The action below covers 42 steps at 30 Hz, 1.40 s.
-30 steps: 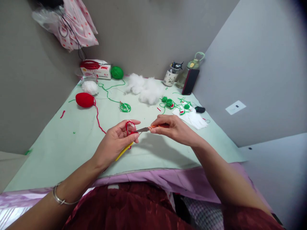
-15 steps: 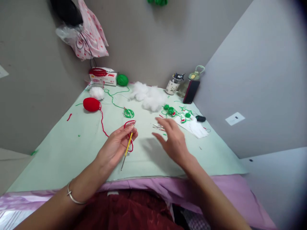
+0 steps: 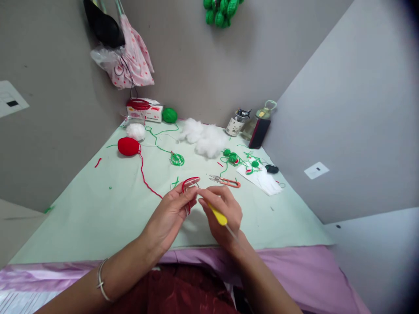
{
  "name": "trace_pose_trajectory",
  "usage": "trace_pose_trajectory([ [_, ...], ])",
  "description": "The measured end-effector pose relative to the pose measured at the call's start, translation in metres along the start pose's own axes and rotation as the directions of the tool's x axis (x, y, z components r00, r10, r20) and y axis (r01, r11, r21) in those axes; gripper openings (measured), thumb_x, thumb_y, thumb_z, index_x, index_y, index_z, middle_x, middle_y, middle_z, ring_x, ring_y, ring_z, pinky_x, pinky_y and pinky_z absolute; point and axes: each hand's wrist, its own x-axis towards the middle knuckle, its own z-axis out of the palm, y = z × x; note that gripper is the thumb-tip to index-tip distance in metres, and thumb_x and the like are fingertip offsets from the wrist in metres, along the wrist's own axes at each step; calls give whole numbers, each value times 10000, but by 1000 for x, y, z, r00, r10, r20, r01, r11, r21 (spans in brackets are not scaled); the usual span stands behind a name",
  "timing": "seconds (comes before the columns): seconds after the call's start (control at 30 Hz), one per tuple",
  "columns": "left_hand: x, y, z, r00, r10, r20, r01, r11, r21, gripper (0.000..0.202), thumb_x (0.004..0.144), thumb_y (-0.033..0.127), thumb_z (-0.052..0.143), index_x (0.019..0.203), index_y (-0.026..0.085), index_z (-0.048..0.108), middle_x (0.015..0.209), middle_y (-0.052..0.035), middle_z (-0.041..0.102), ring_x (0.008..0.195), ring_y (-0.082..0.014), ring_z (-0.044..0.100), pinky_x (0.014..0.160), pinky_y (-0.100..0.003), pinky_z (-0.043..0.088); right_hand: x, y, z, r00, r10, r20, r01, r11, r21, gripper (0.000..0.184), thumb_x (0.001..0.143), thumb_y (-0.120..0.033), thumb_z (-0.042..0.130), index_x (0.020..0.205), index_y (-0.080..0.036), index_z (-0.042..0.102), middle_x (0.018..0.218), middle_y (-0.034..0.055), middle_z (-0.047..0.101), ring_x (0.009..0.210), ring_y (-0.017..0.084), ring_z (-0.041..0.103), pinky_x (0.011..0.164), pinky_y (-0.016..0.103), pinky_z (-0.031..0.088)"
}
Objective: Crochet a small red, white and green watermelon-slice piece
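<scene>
while the left hand [image 3: 168,213] occupies the lower centre of the frame, thumb and fingers pinching looped red yarn [image 3: 190,179], the right hand [image 3: 227,213] just beside it grips a yellow-handled hook [image 3: 218,216], fingers curled around the handle; the hook's tip is too small to make out. a red strand [image 3: 144,176] runs from the left hand to a red ball [image 3: 128,146], left of centre. orange-handled snips [image 3: 225,180] lie on the desk [image 3: 114,226], near mid-frame, below white stuffing [image 3: 209,141].

Left hand [image 3: 170,211] half-curled, right hand [image 3: 225,213] bent inward, fingers [image 3: 211,197] seemingly meeting
</scene>
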Motion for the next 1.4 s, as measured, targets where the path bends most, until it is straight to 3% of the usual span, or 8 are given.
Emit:
trace_pose_trajectory([
  [0.27, -10, 4, 3, 988, 155, -18, -146, 958, 249, 493, 744, 173, 895, 1209, 246, 748, 837, 46, 650, 815, -118, 600, 761, -216, 477, 8, -15, 4, 873, 488, 23, -458, 801, 385, 39, 919, -247, 735, 904, -275, 758, 869, 43, 750, 841, 228, 674, 782, 399, 566],
  [0.43, -9, 8, -1, 989, 146, -24, -132, 946, 296, 466, 765, 235, 881, 1214, 235, 755, 849, 30, 673, 799, -132, 604, 655, -218, 435, 9, -17, -1, 821, 556, 129, -557, 728, 400, 30, 894, -283, 766, 898, -261, 746, 877, 45, 740, 837, 221, 681, 775, 372, 578],
  [0.6, -6, 8, -4, 993, 115, -21, -107, 970, 218, 456, 800, 248, 867, 1242, 225, 754, 879, 20, 706, 917, -137, 644, 857, -213, 481, 7, -15, -2, 770, 594, 234, -629, 642, 439, 75, 890, -315, 767, 941, -265, 747, 946, 40, 719, 877, 201, 678, 779, 324, 568],
  [0.9, -7, 9, -10, 991, -120, 63, 120, 993, 6, 313, 820, 237, 861, 1127, 196, 818, 995, -45, 773, 945, -161, 681, 878, -247, 510, 0, -10, 11, 649, 696, 307, -649, 296, 701, 230, 715, -299, 822, 758, -242, 604, 791, -9, 624, 710, 160, 560, 692, 306, 487],
  [1.1, -8, 8, -10, 1000, 6, 28, -12, 979, 201, 391, 821, 253, 873, 1203, 238, 790, 953, -10, 760, 956, -149, 649, 769, -209, 454, -3, -7, 4, 710, 638, 298, -638, 403, 656, 136, 835, -276, 807, 850, -250, 673, 871, -1, 666, 800, 161, 588, 746, 295, 482],
  [1.23, -5, 10, -12, 993, -79, 87, 60, 977, 203, 434, 820, 303, 864, 1236, 239, 762, 972, -14, 749, 897, -151, 649, 790, -243, 474, -2, -7, 3, 700, 645, 305, -603, 306, 737, 148, 791, -217, 832, 791, -237, 686, 839, -21, 656, 755, 133, 581, 740, 275, 475],
  [1.33, 3, 23, -21, 988, -41, 146, -35, 874, 485, 407, 843, 365, 827, 1226, 250, 753, 1087, -50, 758, 1034, -225, 680, 927, -348, 512, 1, -4, -1, 660, 698, 279, -557, 205, 805, 168, 727, -188, 846, 745, -228, 684, 794, -33, 644, 706, 113, 561, 702, 255, 461],
  [1.4, 12, 39, -30, 949, 182, 256, -314, 567, 762, 305, 840, 354, 820, 1124, 249, 782, 1243, -81, 744, 1239, -302, 635, 1116, -470, 448, 3, -1, -6, 643, 730, 233, -529, 203, 824, 171, 701, -172, 848, 725, -226, 688, 782, -31, 639, 714, 114, 562, 690, 247, 461],
])
